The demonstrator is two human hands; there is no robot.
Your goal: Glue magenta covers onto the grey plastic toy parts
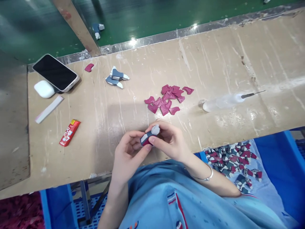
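Observation:
Between my two hands, just above the near side of the bench, is a small dark blue, grey and magenta plastic part point(146, 137). My left hand point(130, 151) pinches its left end with thumb and fingers. From the other side my right hand point(170, 140) grips it, the thumb pressed on its magenta face. Beyond my hands lies a loose pile of magenta pieces point(164, 102). Farther left, a few blue-and-grey parts point(116, 77) rest on each other. A translucent bottle with a thin needle tip point(221, 102) lies on its side to the right.
At the left are a phone point(56, 72), a white case point(44, 89), a pale strip point(49, 109) and a red packet point(70, 133). One magenta piece point(89, 67) lies near the metal edge. A green surface point(154, 22) runs behind. Blue bins point(274, 159) stand below the bench.

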